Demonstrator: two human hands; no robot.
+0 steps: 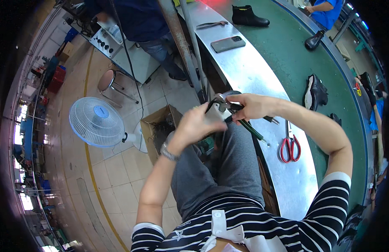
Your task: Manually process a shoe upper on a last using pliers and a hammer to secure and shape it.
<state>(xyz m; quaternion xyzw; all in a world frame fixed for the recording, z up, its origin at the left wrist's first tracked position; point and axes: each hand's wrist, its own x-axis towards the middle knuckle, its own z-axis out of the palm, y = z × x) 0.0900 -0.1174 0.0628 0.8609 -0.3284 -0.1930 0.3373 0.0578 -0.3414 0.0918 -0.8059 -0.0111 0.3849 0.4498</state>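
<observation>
My left hand, partly smeared by motion, is curled against a black-and-white piece held above my lap; it looks like part of a shoe, but its kind is unclear. My right hand is closed at the piece's other side. A dark pen-like tool with a silver tip sticks out beneath its palm. Just below it a green stick-like tool slants over the bench edge; I cannot tell whether the fingers hold it. Red-handled scissors lie on the metal bench, to the right of my lap.
A phone and metal tweezers lie farther up the bench. Black shoes, including a boot and a sneaker, stand on the green belt. At left are an open carton, a fan and a stool. Other people work nearby.
</observation>
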